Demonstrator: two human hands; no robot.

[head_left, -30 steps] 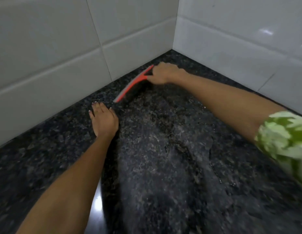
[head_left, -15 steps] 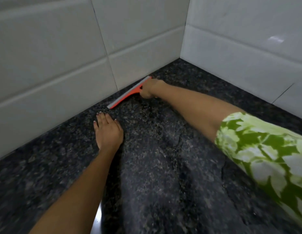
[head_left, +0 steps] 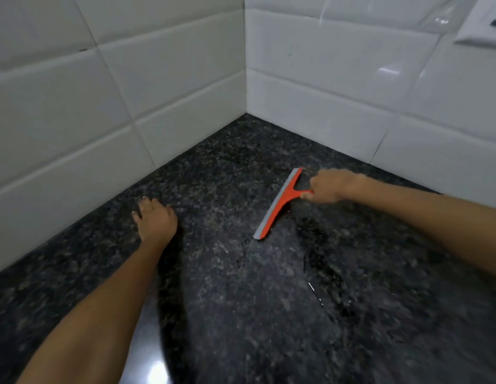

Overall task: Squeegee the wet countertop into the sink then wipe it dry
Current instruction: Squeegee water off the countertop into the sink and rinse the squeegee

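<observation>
An orange squeegee [head_left: 280, 202] with a grey rubber blade lies with its blade on the dark speckled granite countertop [head_left: 213, 167], out from the corner. My right hand [head_left: 328, 187] is closed around its short handle. My left hand [head_left: 155, 220] rests flat on the countertop near the left wall, fingers spread, holding nothing. Thin water streaks and a wet edge [head_left: 314, 289] show on the stone below the blade. No sink is in view.
White tiled walls [head_left: 108, 112] meet in a corner behind the counter. A white wall plate [head_left: 482, 26] sits at the top right. A glossy light reflection [head_left: 158, 370] shines on the counter near the bottom edge.
My right hand has pulled the squeegee away from the left wall, out toward the right and nearer to me. My left hand stays flat in place.
</observation>
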